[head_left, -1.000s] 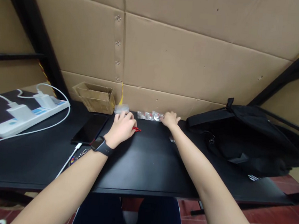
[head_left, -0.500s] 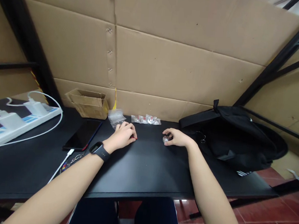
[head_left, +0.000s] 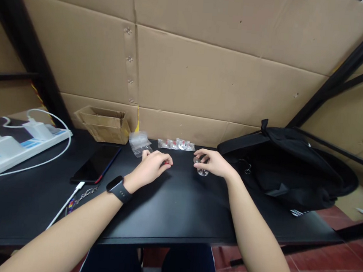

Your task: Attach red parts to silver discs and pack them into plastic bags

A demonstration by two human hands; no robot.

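Note:
My left hand (head_left: 154,166), with a dark watch (head_left: 119,188) on its wrist, is closed in a pinch on a small red object (head_left: 166,163). Most of that object is hidden by the fingers. To the right, my right hand (head_left: 215,162) grips a small clear round object (head_left: 202,172) between thumb and fingers, just over the black table (head_left: 175,207). Clear plastic zip bags (head_left: 139,143) lie just beyond my left hand. Against the cardboard wall sits a row of several small clear packets (head_left: 177,144) with bits of red inside.
A small open cardboard box (head_left: 110,130) stands at the back left. Nearer are a black phone (head_left: 96,164), a red-and-blue pen (head_left: 103,172), a keychain (head_left: 84,194), a white cable and a power strip (head_left: 31,148). A black backpack (head_left: 293,167) fills the right side.
My left hand has moved slightly right with the red object, away from the plastic bags. My right hand has shifted a little, and more of the clear round object shows below its fingers.

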